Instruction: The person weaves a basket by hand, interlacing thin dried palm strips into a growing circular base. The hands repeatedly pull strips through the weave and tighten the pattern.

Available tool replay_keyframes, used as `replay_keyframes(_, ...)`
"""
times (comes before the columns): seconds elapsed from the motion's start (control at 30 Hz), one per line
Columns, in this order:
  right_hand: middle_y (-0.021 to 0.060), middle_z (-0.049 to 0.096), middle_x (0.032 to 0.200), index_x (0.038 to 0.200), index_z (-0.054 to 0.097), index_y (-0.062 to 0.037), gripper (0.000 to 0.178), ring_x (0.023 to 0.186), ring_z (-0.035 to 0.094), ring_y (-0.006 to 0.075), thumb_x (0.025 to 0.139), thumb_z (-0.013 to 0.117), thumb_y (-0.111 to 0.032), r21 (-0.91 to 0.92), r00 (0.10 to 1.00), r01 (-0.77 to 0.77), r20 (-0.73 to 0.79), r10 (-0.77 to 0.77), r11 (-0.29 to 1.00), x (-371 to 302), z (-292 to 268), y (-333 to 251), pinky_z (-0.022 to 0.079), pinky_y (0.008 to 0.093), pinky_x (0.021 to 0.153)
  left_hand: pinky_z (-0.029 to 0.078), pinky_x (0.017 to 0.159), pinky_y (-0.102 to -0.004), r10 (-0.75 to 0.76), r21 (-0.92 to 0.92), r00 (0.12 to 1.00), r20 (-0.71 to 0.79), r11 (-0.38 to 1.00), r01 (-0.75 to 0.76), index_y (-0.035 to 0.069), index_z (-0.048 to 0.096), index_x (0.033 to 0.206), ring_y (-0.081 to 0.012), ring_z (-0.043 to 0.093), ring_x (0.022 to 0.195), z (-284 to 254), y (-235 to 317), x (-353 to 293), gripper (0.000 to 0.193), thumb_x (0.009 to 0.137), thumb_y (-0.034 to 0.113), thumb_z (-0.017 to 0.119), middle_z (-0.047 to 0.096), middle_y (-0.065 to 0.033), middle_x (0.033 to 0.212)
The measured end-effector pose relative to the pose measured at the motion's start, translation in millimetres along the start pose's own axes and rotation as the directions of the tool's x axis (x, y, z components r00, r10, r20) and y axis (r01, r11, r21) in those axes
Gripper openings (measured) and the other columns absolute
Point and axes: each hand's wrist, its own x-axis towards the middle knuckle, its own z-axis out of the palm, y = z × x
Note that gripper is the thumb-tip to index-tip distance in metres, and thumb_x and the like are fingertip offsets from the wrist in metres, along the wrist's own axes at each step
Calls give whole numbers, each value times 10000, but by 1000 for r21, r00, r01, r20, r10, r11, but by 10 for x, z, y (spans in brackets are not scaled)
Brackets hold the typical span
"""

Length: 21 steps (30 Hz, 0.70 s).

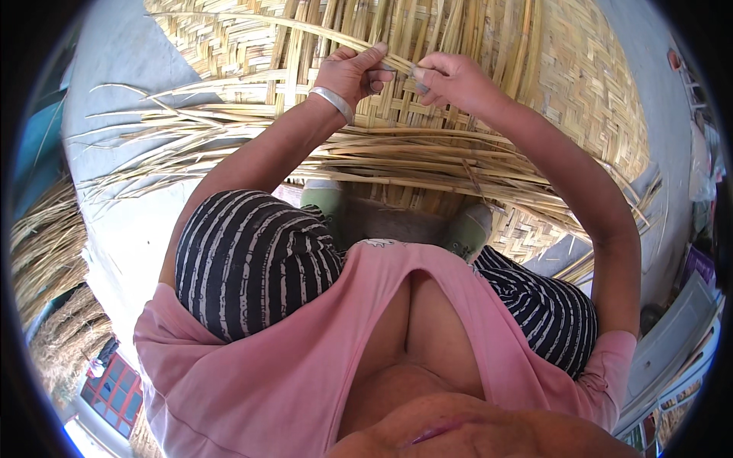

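Split-reed strip (pixel 324 32) stretches between the left hand (pixel 347 76) and the right hand (pixel 456 81), both pinching it. A woven mat (pixel 595 99) lies beneath them.

The plant-fibre strip (pixel 309 28) looks smooth and faintly glossy, like split reed or cane. The woven mat (pixel 592 88) is of similar flat splints, its plaited surface ridged with a slight sheen. The loose strips (pixel 179 153) look dry and woody, with rough, frayed ends. The bracelet (pixel 334 101) is smooth, shiny, silver-coloured metal. The pink shirt (pixel 252 374) and striped trousers (pixel 244 263) are soft, matt cloth. The grey floor (pixel 114 160) looks hard, matt and concrete-like; the straw heap (pixel 47 248) is coarse and bristly.
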Motion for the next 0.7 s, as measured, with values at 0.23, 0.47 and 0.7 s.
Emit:
replay_keyframes(0.23,75,665,1021,1067,612,-65,249,914,659,158,982,594,-299,341,991,-133,39,128,930,-15,-55,-5,513,291,721,530,581,-261,27,29,999,41,999,-29,78,629,874,-151,677,657,55,-18,-39,164,880,191,747,685,-63,784)
replay_keyframes(0.47,28,642,907,992,600,-65,177,852,652,132,964,626,-238,271,999,-42,25,37,962,46,-113,21,505,270,671,532,589,-267,-88,-87,973,216,990,108,61,675,951,-151,660,628,-4,-8,-7,192,892,234,733,688,-64,775)
replay_keyframes(0.7,56,645,779,907,577,-40,178,688,676,132,955,634,-203,127,998,-39,49,33,991,3,-103,-47,520,261,557,524,584,-245,44,272,995,90,960,-67,24,688,897,-127,673,649,42,-39,-22,202,884,218,741,717,-86,794)
